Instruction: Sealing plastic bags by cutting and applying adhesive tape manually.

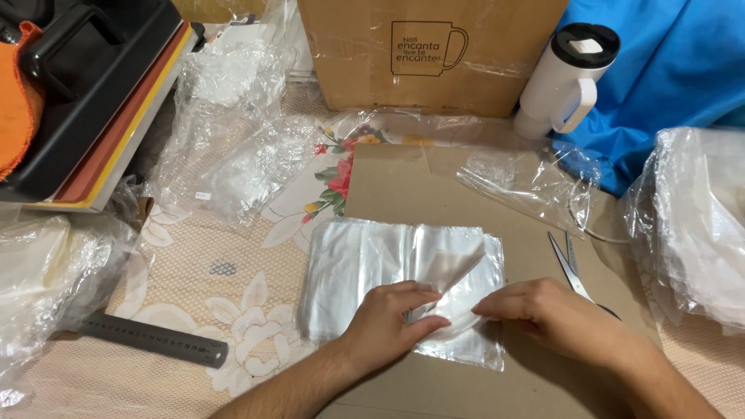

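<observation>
While the stack of clear plastic bags (pixel 388 271) lies flat on the cardboard sheet (pixel 403 186), I treat that sheet as my landmark: the stack sits on its near-left part, overhanging the left edge onto the lace cloth of the bench (pixel 194 271).

Big things first. Brown carton (pixel 434 54) stands just beyond the sheet's far edge. Black press-like machine (pixel 85 85) well off to its far left. Blue fabric (pixel 667 70) beyond its far right corner, crumpled plastic heaps (pixel 691 225) off its right edge. White travel mug (pixel 566 77) stands upright beside the carton's right end. One loose clear bag (pixel 528 182) lies on the sheet's far-right part. Steel ruler (pixel 147 339) well left of the sheet, near edge. Scissors (pixel 570 268) on the sheet's right side, partly under my right wrist.

Doing it well, my judgement: pin the stack, peel only the top film, lift from the corner so static doesn't drag a second bag along. Keep the fold shallow, no creasing.

Pose: left hand (pixel 384 318) lies palm down on the stack's near edge, fingers curled, pinching the lifted top bag's (pixel 454 268) folded flap. Right hand (pixel 543 310) comes in from the right, palm down, fingertips (pixel 483 312) closed on the same flap's near edge. Both wrists low, forearms angled in from the near edge.
</observation>
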